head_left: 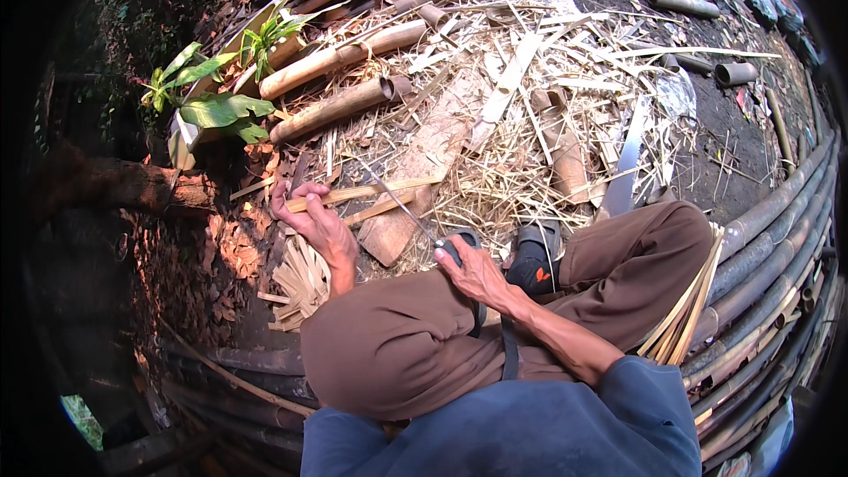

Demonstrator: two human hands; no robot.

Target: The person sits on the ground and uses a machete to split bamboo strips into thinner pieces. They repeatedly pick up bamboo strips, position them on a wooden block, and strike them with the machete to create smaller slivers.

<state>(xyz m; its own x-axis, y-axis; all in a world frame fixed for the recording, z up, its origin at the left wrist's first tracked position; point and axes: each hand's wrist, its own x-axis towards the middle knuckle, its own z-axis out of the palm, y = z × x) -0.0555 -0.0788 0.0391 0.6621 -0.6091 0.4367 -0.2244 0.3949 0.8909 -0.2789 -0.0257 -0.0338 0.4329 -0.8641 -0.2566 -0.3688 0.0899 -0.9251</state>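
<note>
My left hand (320, 223) is closed around a pale bamboo strip (389, 187), which points to the right over a wooden board (393, 234). In my right hand (473, 276), by my knee, is the dark handle of a thin-bladed knife (395, 199). Its narrow blade slants up and to the left, crossing the strip in this view; whether the two touch I cannot tell. Another split strip (375, 209) lies just below the held one. Beside my left wrist a bundle of cut bamboo strips (302, 278) rests on the ground.
Shavings (495, 168) cover the ground ahead. A saw (629, 159) stands near my right knee, beside a bamboo piece (565, 155). Another strip bundle (685, 322) leans at my right. Long bamboo poles (760, 261) line the right side; bamboo tubes (331, 110) lie at the upper left.
</note>
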